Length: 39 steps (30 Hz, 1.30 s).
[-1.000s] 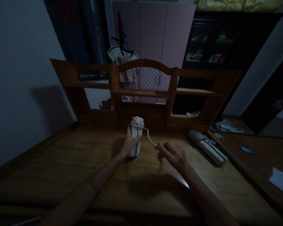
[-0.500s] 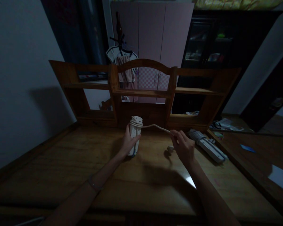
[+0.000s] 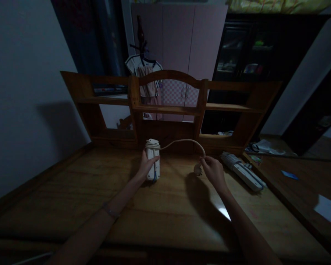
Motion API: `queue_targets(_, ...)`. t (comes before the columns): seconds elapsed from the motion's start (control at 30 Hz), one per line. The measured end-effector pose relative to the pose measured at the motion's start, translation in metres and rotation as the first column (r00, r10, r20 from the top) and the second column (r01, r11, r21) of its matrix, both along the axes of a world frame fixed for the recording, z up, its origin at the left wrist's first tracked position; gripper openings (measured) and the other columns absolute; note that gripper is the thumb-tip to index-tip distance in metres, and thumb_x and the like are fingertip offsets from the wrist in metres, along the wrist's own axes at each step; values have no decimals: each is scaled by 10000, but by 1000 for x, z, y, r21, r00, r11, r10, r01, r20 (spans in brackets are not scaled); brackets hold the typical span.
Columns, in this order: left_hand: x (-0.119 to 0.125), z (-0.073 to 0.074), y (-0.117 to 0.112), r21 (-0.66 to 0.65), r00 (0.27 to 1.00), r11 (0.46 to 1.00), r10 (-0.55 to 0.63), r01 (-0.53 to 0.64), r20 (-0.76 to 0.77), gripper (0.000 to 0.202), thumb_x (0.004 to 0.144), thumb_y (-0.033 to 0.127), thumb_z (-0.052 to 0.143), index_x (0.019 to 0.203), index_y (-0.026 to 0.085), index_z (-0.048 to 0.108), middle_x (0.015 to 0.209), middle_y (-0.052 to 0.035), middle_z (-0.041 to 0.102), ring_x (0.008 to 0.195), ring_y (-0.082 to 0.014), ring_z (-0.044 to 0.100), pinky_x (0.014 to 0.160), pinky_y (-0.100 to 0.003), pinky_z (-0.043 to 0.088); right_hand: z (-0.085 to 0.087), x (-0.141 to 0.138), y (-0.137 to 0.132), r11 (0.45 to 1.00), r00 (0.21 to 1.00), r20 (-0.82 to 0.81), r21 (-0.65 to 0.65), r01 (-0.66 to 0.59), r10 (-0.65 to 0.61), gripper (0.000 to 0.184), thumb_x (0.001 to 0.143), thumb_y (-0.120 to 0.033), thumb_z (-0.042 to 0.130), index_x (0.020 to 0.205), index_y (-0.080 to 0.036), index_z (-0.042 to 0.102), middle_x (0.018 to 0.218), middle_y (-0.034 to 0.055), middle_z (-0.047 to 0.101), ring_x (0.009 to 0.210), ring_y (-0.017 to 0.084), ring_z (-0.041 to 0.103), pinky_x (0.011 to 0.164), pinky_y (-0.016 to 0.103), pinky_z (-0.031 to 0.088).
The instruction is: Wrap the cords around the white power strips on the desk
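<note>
Upright above the desk, a white power strip (image 3: 153, 167) is gripped in my left hand (image 3: 147, 164), thumb across its face. Several turns of cord wrap round its upper end. From there the white power cord (image 3: 186, 140) arches over to my right hand (image 3: 213, 168), which pinches it close to its end. A plug (image 3: 198, 169) with prongs dangles just below those fingers. To the right of that hand lies a second power strip (image 3: 249, 177), with grey cord (image 3: 230, 159) coiled around its far end.
A wooden desk (image 3: 99, 206) lies under my hands, with a wooden shelf rack (image 3: 168, 109) along its back. At right, a lower brown surface holds a blue card (image 3: 289, 174) and white paper (image 3: 329, 209). A wall (image 3: 24, 110) borders the left.
The power strip has shifted slightly left and turned its face more toward me. The cord bows up into a higher arch, and my right fingers are now closer to the plug.
</note>
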<state>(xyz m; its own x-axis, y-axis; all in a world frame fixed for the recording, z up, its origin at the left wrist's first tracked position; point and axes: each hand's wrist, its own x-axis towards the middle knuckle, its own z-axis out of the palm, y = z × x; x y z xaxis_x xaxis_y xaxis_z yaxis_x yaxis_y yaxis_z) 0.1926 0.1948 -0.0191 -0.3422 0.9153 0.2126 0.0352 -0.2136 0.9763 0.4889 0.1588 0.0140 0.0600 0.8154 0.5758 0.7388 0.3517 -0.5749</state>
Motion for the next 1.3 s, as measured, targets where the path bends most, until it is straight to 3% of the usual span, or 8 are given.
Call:
queue_targets(0.23, 2, -2, 3, 56, 999, 998, -21, 23, -39, 676, 650, 244, 761, 1245, 224, 441, 1139, -85, 610, 986, -222, 616, 873, -362, 488, -30, -5, 15, 945, 932, -295, -181, -272, 212, 232, 825, -421, 546, 782, -193, 539, 772, 39, 644, 718, 193, 634, 596, 287, 496)
queue_targets(0.43, 2, 0, 1, 50, 999, 999, -12, 14, -42, 675, 658, 244, 750, 1253, 233, 429, 1150, -87, 608, 983, -228, 617, 870, -369, 486, -15, -27, 5, 781, 702, -695, -348, -519, 157, 301, 767, -445, 660, 831, -166, 571, 786, 46, 663, 547, 122, 621, 491, 232, 517)
queue_targets(0.7, -4, -5, 7, -30, 997, 997, -68, 69, 29, 688, 645, 249, 764, 1240, 236, 419, 1063, -79, 640, 834, -199, 654, 710, -310, 526, -13, -6, 15, 796, 449, -893, -284, -535, -17, 283, 733, -369, 716, 866, -132, 638, 834, 83, 693, 612, 135, 653, 552, 222, 535)
queue_targets(0.83, -7, -6, 7, -114, 968, 974, -174, 196, 178, 708, 655, 262, 761, 1252, 254, 380, 945, -55, 662, 696, -181, 660, 609, -294, 533, -18, 1, 20, 801, 328, -942, -250, -544, -72, 283, 730, -342, 697, 924, -142, 645, 934, 109, 706, 757, 169, 678, 630, 242, 539)
queue_targets(0.9, -7, -6, 5, -127, 951, 962, -208, 241, 228, 696, 667, 276, 751, 1247, 249, 365, 894, -49, 666, 641, -181, 656, 569, -302, 534, -18, 2, 20, 826, 422, -905, -275, -492, -50, 324, 728, -381, 688, 937, -137, 646, 940, 120, 705, 764, 179, 673, 624, 247, 524)
queue_targets(1.03, -7, -8, 4, -136, 944, 958, -214, 253, 253, 650, 669, 284, 742, 1203, 235, 374, 854, -43, 668, 589, -174, 646, 524, -295, 528, -21, 1, 22, 908, 745, -666, -325, -263, -22, 386, 712, -435, 658, 930, -116, 645, 836, 100, 691, 673, 172, 634, 582, 253, 477)
queue_targets(1.2, -7, -12, 5, -137, 938, 956, -215, 258, 273, 612, 665, 282, 738, 1158, 234, 377, 837, -37, 670, 578, -176, 648, 508, -295, 529, -28, 2, 27, 950, 850, -527, -274, -147, -21, 442, 691, -350, 646, 1052, -97, 626, 879, 89, 665, 761, 196, 604, 670, 281, 454)
queue_targets(1.3, -7, -11, 5, -140, 935, 955, -216, 262, 280, 603, 665, 272, 732, 1148, 236, 374, 825, -34, 668, 579, -184, 650, 501, -306, 533, -33, 4, 25, 973, 962, -267, -232, 2, -65, 543, 792, -306, 543, 1290, -92, 510, 1018, 124, 642, 865, 222, 588, 759, 316, 433)
